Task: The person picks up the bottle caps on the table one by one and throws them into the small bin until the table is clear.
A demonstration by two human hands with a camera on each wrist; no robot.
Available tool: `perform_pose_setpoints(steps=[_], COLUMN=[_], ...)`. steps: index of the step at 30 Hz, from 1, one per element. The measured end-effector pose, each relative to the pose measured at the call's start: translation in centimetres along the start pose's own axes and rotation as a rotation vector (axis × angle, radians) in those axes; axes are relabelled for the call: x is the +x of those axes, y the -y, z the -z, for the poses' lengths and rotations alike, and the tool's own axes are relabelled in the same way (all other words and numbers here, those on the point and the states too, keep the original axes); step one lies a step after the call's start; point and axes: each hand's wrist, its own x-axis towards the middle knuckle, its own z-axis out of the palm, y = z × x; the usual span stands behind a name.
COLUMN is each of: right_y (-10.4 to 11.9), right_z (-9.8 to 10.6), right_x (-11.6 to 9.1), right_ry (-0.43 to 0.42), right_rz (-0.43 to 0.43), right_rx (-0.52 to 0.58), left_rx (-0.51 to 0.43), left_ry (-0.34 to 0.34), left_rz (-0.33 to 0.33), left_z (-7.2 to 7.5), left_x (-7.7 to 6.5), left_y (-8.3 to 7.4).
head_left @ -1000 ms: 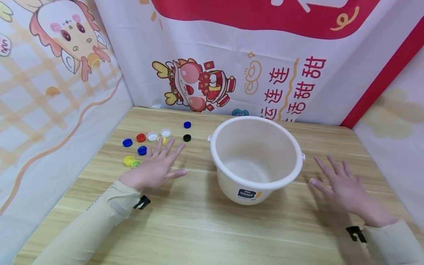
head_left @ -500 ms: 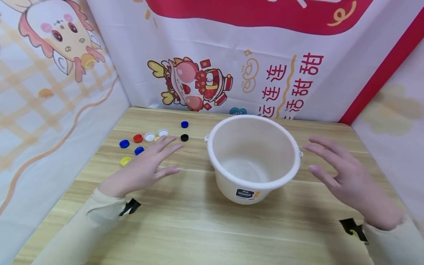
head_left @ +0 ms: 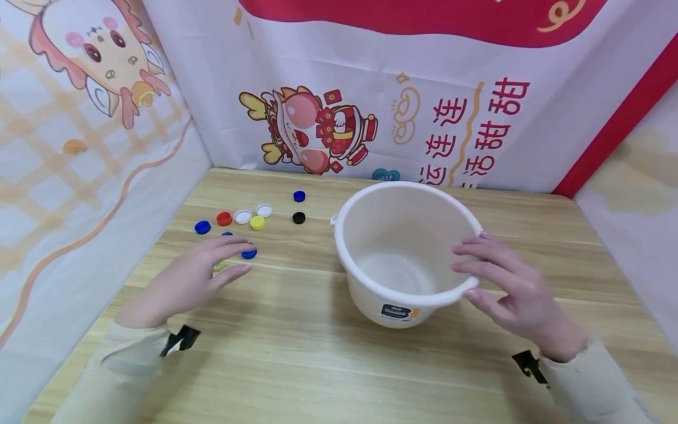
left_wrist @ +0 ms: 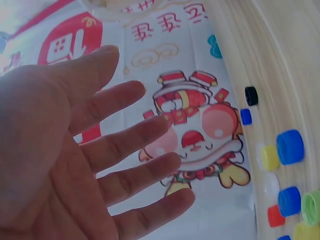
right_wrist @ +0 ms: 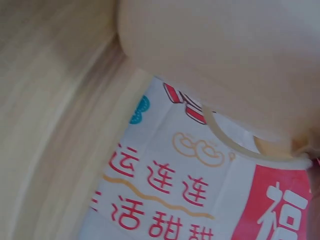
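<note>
A white plastic bucket (head_left: 371, 287) stands upright near the table's middle, with nothing visible inside it. My right hand (head_left: 521, 297) grips its right rim, fingers over the inside and thumb on the outside. In the right wrist view the bucket (right_wrist: 220, 60) fills the upper part, and the fingers barely show at the right edge. My left hand (head_left: 185, 280) hovers over the near side of several bottle caps, fingers extended and holding nothing. A blue cap (head_left: 249, 252) lies just past its fingertips. In the left wrist view, a light green cap (left_wrist: 311, 206) is at the right edge.
More caps lie at the back left: a red cap (head_left: 224, 219), a yellow cap (head_left: 257, 223), a black cap (head_left: 299, 218) and a blue cap (head_left: 299, 196) among them. Printed cloth (head_left: 212, 76) hangs around the wooden table (head_left: 296, 365).
My right hand has moved left from beside the bucket onto its rim. My left hand has drawn back to the left, uncovering some caps. The bucket stays in place.
</note>
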Motion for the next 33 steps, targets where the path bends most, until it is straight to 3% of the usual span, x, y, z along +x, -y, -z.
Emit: perform_pose_setpoints(steps=[9, 17, 33], right_y=[-0.5, -0.7, -0.5], right_z=[-0.9, -1.4, -1.6], right_x=[-0.6, -0.8, -0.8], right_ry=[-0.067, -0.118, -0.110], right_rz=[-0.004, 0.005, -0.013], right_rx=[0.027, 0.052, 0.059], left_rx=[-0.003, -0.029, -0.089], left_ry=[0.019, 0.084, 0.177], left_rz=[0.161, 0.281, 0.296], left_z=[-0.6, -1.3, -1.7], left_x=[-0.5, -0.4, -0.4], left_y=[4.3, 8.1, 14.0])
